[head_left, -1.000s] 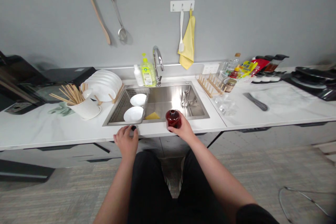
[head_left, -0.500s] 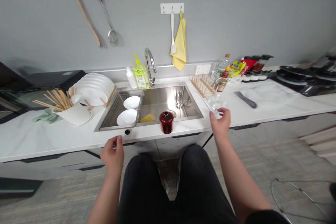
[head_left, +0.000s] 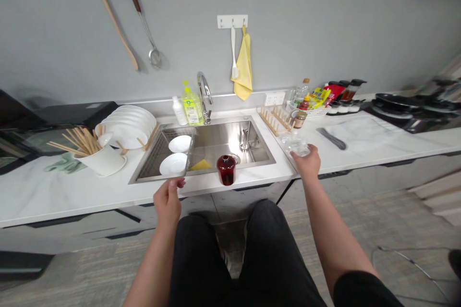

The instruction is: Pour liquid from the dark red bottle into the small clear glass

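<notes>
My left hand (head_left: 168, 200) is at the counter's front edge, left of the sink, with curled fingers. They cover the spot of a small black round piece, so whatever they hold is hidden. On the right, my right hand (head_left: 308, 160) has thumb and fingers apart at the near side of some clear glassware (head_left: 294, 143); whether it touches the glass is hard to tell. Between the hands a dark red glass bottle (head_left: 226, 171) with a short neck stands upright on the counter strip before the sink (head_left: 269, 159).
White bowls (head_left: 173, 164) sit in a wire basket in the sink, beside a yellow cloth (head_left: 200, 165). Left stand racked plates (head_left: 124, 124) and a chopstick holder (head_left: 104, 159). Soap bottles (head_left: 192, 110) flank the faucet (head_left: 204, 91). A wooden rack (head_left: 274, 122) and jar (head_left: 300, 119) stand right.
My left hand has moved right and up, over where the black piece lay visible. My right hand has opened slightly beside the clear glassware. The red bottle stays in place.
</notes>
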Motion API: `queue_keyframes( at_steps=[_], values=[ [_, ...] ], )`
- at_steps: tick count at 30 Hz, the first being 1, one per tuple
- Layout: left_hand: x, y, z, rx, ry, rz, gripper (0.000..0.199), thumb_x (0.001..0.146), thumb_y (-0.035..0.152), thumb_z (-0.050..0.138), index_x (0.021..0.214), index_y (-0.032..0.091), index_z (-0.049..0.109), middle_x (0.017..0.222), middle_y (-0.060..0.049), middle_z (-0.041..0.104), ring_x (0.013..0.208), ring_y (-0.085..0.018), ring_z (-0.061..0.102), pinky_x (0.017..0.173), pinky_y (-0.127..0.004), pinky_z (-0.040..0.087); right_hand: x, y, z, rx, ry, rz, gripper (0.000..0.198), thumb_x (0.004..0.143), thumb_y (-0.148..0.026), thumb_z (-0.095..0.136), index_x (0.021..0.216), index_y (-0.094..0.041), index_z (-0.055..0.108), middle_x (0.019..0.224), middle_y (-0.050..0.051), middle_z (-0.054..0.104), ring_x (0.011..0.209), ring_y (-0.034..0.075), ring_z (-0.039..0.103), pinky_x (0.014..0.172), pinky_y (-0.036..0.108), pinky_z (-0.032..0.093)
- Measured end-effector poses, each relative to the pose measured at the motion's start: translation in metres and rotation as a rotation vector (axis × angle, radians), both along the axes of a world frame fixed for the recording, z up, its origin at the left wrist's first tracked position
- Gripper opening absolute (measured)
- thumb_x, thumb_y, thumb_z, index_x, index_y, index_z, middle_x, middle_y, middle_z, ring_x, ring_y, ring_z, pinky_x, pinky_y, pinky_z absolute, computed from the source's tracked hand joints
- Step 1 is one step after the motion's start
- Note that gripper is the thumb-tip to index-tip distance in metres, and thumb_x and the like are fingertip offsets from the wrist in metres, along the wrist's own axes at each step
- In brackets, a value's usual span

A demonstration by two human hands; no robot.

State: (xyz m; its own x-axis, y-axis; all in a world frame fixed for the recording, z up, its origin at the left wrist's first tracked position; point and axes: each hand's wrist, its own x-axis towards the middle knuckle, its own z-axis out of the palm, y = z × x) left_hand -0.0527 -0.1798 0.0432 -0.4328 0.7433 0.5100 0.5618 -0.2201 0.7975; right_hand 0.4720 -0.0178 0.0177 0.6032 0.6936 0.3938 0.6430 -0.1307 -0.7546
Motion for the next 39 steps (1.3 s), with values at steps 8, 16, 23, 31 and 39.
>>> queue_keyframes(
  at_steps=[8, 16, 23, 31, 39],
  values=[
    [0.042, -0.017, 0.059, -0.01, 0.13, -0.276, 0.034, 0.103, 0.05, 0.07, 0.12, 0.021, 0.078, 0.109, -0.009, 0.08, 0.093, -0.023, 0.073, 0.083, -0.036, 0.062, -0.043, -0.08, 0.053, 0.177, 0.261, 0.679, 0.094, 0.07, -0.059, 0.099, 0.147, -0.026, 0.056, 0.132, 0.011, 0.075, 0.114, 0.031, 0.075, 0.104, 0.049, 0.063],
    [0.105, -0.036, 0.132, -0.069, 0.215, -0.792, 0.048, 0.1, 0.044, 0.079, 0.144, 0.026, 0.07, 0.122, -0.01, 0.074, 0.104, -0.024, 0.069, 0.094, -0.041, 0.059, -0.146, -0.158, 0.082, 0.057, 0.478, 1.295, 0.09, 0.08, -0.058, 0.1, 0.155, -0.028, 0.061, 0.149, 0.014, 0.072, 0.134, 0.037, 0.073, 0.115, 0.051, 0.061],
    [0.095, -0.039, 0.164, -0.25, 0.547, -0.87, 0.02, 0.105, 0.037, 0.072, 0.121, 0.026, 0.075, 0.113, -0.006, 0.076, 0.098, -0.023, 0.07, 0.085, -0.037, 0.055, -0.183, -0.166, 0.076, 0.013, 0.388, 1.472, 0.09, 0.078, -0.051, 0.103, 0.155, -0.028, 0.063, 0.152, 0.012, 0.07, 0.137, 0.034, 0.071, 0.119, 0.048, 0.058],
    [0.09, -0.033, 0.177, -0.321, 1.022, -0.874, 0.029, 0.113, 0.043, 0.059, 0.128, 0.02, 0.069, 0.111, -0.012, 0.079, 0.102, -0.029, 0.077, 0.088, -0.04, 0.057, -0.197, -0.172, 0.064, 0.015, 0.366, 1.452, 0.086, 0.078, -0.046, 0.103, 0.152, -0.026, 0.064, 0.145, 0.012, 0.074, 0.128, 0.032, 0.076, 0.115, 0.046, 0.061],
    [0.102, -0.031, 0.185, -0.291, 1.2, -0.741, 0.04, 0.107, 0.059, 0.063, 0.104, 0.021, 0.074, 0.092, -0.013, 0.078, 0.086, -0.032, 0.076, 0.079, -0.044, 0.055, -0.207, -0.183, 0.062, 0.058, 0.26, 1.31, 0.085, 0.076, -0.044, 0.104, 0.149, -0.027, 0.065, 0.145, 0.012, 0.075, 0.131, 0.035, 0.075, 0.117, 0.052, 0.059]
  ],
)
